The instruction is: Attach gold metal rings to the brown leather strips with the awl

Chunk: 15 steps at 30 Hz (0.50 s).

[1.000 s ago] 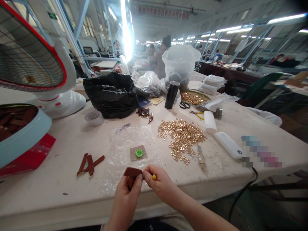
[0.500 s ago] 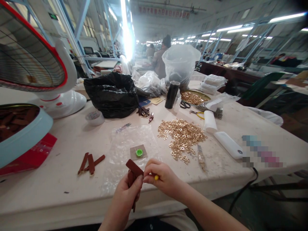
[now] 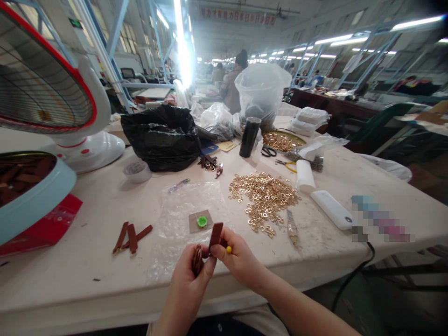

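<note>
My left hand (image 3: 191, 275) is closed around several brown leather straps (image 3: 198, 261). Between its thumb and my right hand (image 3: 236, 252), one brown leather strap (image 3: 216, 233) stands upright, pinched by the right fingers. A small yellow-ended tool (image 3: 228, 249) pokes out of the right hand; the rest of it is hidden. Just beyond the hands, a bright green cap (image 3: 202, 221) sits on a grey-brown square (image 3: 193, 225) on a clear plastic sheet (image 3: 175, 238). Gold metal rings (image 3: 266, 196) lie heaped to the right. Several finished-looking brown straps (image 3: 132, 238) lie at left.
A light-blue tub (image 3: 45, 196) of brown pieces and a fan (image 3: 87, 149) stand at left. Farther back are a black plastic bag (image 3: 161, 140), a black cylinder (image 3: 249, 137) and yellow-handled pliers (image 3: 290, 165). A white device (image 3: 331, 210) lies at right.
The strap between my hands has swung from leaning left to standing upright, over to the right fingers. My left hand has turned, showing the bundled strap ends.
</note>
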Motion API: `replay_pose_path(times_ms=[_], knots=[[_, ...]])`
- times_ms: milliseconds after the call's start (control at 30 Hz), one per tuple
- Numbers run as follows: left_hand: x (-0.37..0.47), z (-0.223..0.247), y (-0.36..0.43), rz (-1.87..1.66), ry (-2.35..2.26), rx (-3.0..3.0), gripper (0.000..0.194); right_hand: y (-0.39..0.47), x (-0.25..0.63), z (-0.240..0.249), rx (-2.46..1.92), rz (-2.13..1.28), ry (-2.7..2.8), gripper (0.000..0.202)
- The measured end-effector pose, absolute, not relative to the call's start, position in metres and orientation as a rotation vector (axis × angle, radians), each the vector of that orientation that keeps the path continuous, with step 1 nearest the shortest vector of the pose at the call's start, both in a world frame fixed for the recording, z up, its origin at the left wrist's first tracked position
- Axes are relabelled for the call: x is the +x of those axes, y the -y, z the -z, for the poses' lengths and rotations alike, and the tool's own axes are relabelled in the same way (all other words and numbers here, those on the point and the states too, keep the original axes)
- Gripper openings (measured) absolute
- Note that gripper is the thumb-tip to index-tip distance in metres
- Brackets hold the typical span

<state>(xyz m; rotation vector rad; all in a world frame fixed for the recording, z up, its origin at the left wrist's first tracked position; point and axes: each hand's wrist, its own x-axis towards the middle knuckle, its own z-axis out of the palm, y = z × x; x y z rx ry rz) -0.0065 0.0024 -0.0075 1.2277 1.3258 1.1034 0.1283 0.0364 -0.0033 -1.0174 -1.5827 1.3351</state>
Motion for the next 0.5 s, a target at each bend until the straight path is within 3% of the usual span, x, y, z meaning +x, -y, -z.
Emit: replay_pose_path(times_ms=[167, 300, 367, 500], knots=[[-0.006, 0.007, -0.001, -1.157, -1.356, 1.276, 0.012, -0.036, 0.123, 0.007, -0.940, -1.471, 1.384, 0.022], [-0.004, 0.006, 0.001, -1.168, -1.361, 1.238, 0.012, -0.038, 0.123, 0.008, -0.950, -1.553, 1.375, 0.017], [-0.001, 0.003, 0.001, -1.167, -1.389, 1.167, 0.013, -0.038, 0.124, 0.008, -0.960, -1.449, 1.438, 0.011], [0.004, -0.002, 0.002, -1.151, -1.413, 0.992, 0.017, -0.037, 0.124, 0.009, -0.939, -0.918, 1.682, 0.006]])
